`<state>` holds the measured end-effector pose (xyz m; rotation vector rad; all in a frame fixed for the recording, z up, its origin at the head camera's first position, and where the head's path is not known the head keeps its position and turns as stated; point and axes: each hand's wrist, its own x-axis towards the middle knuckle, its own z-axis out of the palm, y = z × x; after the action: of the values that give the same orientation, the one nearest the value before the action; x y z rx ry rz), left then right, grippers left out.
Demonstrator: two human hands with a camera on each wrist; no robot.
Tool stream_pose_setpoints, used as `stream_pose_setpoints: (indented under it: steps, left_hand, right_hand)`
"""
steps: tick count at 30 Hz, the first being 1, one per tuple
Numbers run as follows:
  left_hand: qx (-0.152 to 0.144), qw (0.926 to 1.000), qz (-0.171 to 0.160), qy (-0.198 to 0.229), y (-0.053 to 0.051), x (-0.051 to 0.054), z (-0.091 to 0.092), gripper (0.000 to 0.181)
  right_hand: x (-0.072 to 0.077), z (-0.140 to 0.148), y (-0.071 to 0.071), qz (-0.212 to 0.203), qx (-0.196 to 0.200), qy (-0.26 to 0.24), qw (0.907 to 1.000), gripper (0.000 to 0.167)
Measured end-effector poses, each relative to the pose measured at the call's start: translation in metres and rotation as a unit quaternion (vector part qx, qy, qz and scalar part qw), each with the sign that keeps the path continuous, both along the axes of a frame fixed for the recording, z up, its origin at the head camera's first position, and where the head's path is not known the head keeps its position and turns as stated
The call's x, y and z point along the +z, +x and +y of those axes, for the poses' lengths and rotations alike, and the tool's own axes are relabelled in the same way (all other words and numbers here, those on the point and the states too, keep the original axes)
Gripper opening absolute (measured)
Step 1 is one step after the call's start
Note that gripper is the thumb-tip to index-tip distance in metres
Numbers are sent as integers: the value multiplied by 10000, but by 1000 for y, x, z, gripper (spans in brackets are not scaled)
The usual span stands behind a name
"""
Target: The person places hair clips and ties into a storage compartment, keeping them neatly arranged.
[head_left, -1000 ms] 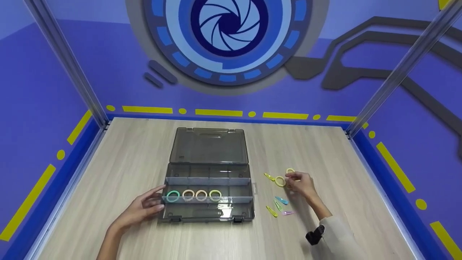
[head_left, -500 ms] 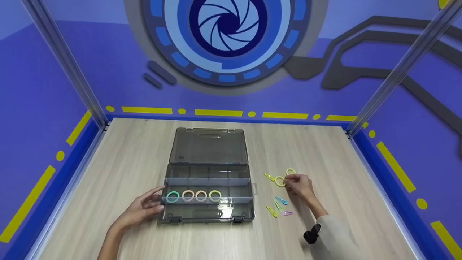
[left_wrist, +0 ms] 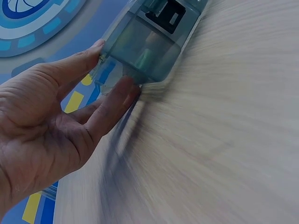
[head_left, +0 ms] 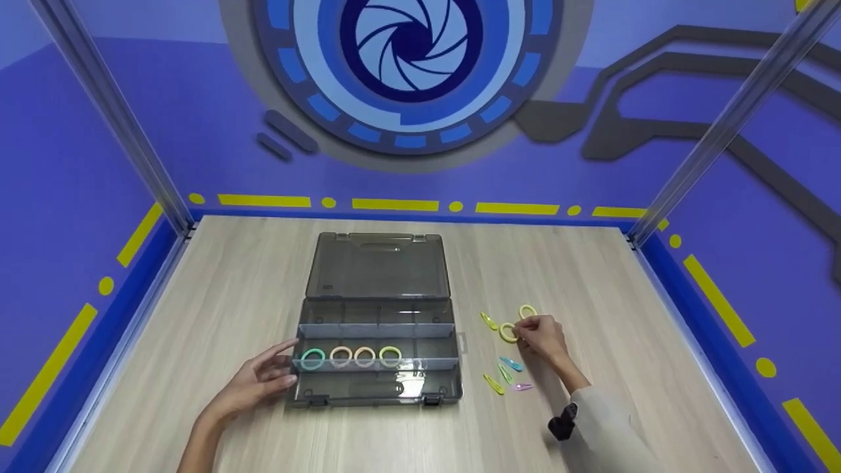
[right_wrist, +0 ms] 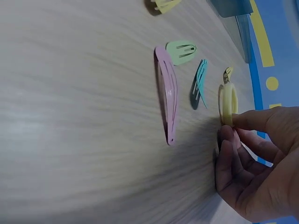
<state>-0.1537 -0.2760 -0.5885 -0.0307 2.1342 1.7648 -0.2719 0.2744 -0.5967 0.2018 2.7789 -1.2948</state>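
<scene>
My right hand (head_left: pixel 544 338) pinches a pale yellow hair tie (right_wrist: pixel 227 103) between thumb and fingertips, just above or on the table; which is hard to tell. Another yellow hair tie (head_left: pixel 527 311) lies just behind, and a yellow snap hair clip (head_left: pixel 489 320) is to its left. Fingertips of my left hand (head_left: pixel 250 386) touch the left side of a smoky clear organizer box (head_left: pixel 378 394), whose lid (head_left: pixel 380 266) lies folded back. Along its middle row stand a green hair tie (head_left: pixel 313 358), two peach ones (head_left: pixel 341 357) and a yellow one (head_left: pixel 390 357).
Nearer me, right of the box, lie a blue clip (head_left: pixel 511 364), a green clip (head_left: pixel 505 374), a pink clip (right_wrist: pixel 168 95) and another yellow clip (head_left: pixel 493 384). Blue printed walls (head_left: pixel 420 177) enclose the wooden table (head_left: pixel 250 263).
My right hand stays on the hair tie, shifting slightly left. The yellow clip beside that hair tie has turned a little. My left hand keeps its place at the box.
</scene>
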Motion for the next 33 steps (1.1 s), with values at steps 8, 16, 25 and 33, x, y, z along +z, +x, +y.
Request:
stream_pose_setpoints:
  steps: [8, 16, 25, 33]
  left_hand:
    - [60, 9999, -29, -76, 1, 0, 1, 76]
    - [131, 9998, -108, -93, 0, -1, 2, 76]
    - [100, 9999, -90, -63, 3, 0, 0, 76]
    - [83, 9999, -34, -87, 2, -1, 2, 76]
  right_hand:
    - [6, 6, 3, -28, 58, -115, 9999, 11]
    - [17, 8, 5, -150, 198, -711, 9972, 15]
    - [32, -5, 10, -163, 395, -1205, 9918, 20]
    - [43, -15, 7, -365, 621, -1522, 9857, 26]
